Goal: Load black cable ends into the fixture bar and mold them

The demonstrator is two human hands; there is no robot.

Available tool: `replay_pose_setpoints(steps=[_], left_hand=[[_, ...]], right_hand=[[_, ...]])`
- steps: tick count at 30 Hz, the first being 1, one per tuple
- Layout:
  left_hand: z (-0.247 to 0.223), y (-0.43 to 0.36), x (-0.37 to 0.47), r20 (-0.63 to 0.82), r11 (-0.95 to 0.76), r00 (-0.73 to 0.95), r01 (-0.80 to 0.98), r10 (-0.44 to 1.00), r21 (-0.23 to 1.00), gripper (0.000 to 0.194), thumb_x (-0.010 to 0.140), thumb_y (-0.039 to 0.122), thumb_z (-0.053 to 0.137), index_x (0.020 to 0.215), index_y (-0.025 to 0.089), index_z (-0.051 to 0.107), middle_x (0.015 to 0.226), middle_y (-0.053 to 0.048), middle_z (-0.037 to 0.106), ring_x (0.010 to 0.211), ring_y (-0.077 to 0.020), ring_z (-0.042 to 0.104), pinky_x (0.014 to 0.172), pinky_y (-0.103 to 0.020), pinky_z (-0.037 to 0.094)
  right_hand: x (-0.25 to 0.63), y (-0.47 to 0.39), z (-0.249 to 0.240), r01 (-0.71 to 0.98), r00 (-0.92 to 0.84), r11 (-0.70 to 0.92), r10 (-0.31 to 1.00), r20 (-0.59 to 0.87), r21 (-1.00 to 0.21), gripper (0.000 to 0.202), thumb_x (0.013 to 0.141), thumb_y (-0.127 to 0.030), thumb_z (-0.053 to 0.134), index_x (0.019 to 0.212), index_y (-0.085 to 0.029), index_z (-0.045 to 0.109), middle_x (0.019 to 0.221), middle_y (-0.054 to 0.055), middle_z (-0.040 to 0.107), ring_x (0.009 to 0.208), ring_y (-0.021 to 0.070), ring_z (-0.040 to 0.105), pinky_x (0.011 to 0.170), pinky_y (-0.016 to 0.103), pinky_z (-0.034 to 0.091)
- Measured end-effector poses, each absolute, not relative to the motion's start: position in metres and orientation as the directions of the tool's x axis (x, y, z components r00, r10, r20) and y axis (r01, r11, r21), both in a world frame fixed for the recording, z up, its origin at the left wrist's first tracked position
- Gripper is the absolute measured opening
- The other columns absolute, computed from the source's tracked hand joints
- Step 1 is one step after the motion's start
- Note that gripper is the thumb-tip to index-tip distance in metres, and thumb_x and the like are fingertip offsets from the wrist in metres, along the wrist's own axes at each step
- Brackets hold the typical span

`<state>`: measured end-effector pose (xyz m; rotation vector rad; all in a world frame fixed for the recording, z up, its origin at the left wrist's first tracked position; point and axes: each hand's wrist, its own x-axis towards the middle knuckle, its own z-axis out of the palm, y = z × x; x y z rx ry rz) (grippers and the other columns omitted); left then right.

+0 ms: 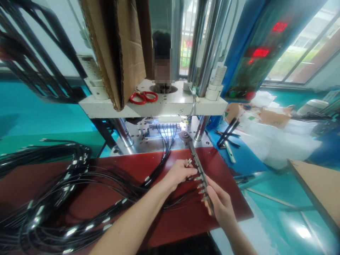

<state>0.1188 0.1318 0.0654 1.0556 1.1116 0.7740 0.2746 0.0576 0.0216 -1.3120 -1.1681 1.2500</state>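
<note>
My right hand (221, 201) is closed round the near end of a long dark metal bar fixture (196, 157), which slants across the table. Several small metal connectors (202, 191) on black cables sit in a row along the bar's left side. My left hand (182, 173) pinches a cable connector (188, 162) with a shiny metal end, close beside the bar. Thin black cables (180, 201) run leftward from the seated connectors, partly hidden under my left forearm. Beyond, more black cables (166, 141) lead into a lit metal mould (164, 129) in the press.
A press plate (156, 109) spans the space ahead, with red-handled scissors (143, 97) and cardboard (132, 46) on it. A large cable bundle (71, 173) covers the left of the red-brown table (228, 170). Pliers (232, 139) and a cutter (230, 152) lie right, on a blue surface.
</note>
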Motion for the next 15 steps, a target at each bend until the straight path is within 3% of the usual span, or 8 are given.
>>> replay_pose_setpoints(steps=[4,7,11,15], left_hand=[[0.064,0.128,0.120,-0.237,0.257,0.225,-0.067,0.945,0.964,0.023,0.056,0.028,0.064,0.054,0.015,0.045,0.044,0.006,0.042,0.041,-0.0044,0.033,0.044,-0.020,0.022],[0.065,0.125,0.116,-0.162,0.209,0.244,-0.178,0.956,0.962,0.026,0.059,0.030,0.066,0.064,0.016,0.044,0.056,0.006,0.047,0.045,-0.0040,0.036,0.044,-0.019,0.024],[0.066,0.126,0.108,-0.114,0.182,0.214,-0.333,0.970,0.925,0.027,0.063,0.032,0.064,0.069,0.018,0.041,0.059,0.008,0.040,0.045,-0.0037,0.034,0.042,-0.018,0.025],[0.063,0.128,0.109,-0.153,0.185,0.159,-0.213,0.975,0.959,0.028,0.061,0.034,0.065,0.062,0.016,0.043,0.056,0.006,0.041,0.044,-0.0032,0.031,0.043,-0.019,0.024]], right_hand=[[0.272,0.058,0.023,0.104,-0.016,-0.075,0.997,-0.077,-0.992,0.052,0.082,-0.047,0.049,0.126,-0.018,0.048,0.044,-0.005,0.049,0.032,0.0058,0.038,0.030,0.016,0.033],[0.271,0.058,0.024,0.062,0.005,-0.060,0.998,-0.060,-0.996,0.050,0.082,-0.046,0.050,0.123,-0.017,0.050,0.045,-0.005,0.050,0.032,0.0054,0.038,0.030,0.015,0.033],[0.273,0.057,0.024,-0.030,0.057,-0.065,0.996,-0.067,-0.997,0.050,0.080,-0.045,0.053,0.121,-0.016,0.051,0.044,-0.004,0.051,0.032,0.0054,0.038,0.029,0.014,0.032],[0.277,0.057,0.020,-0.076,0.040,-0.060,0.997,-0.064,-0.995,0.051,0.080,-0.045,0.053,0.121,-0.015,0.050,0.043,-0.003,0.053,0.032,0.0058,0.039,0.029,0.015,0.032]])
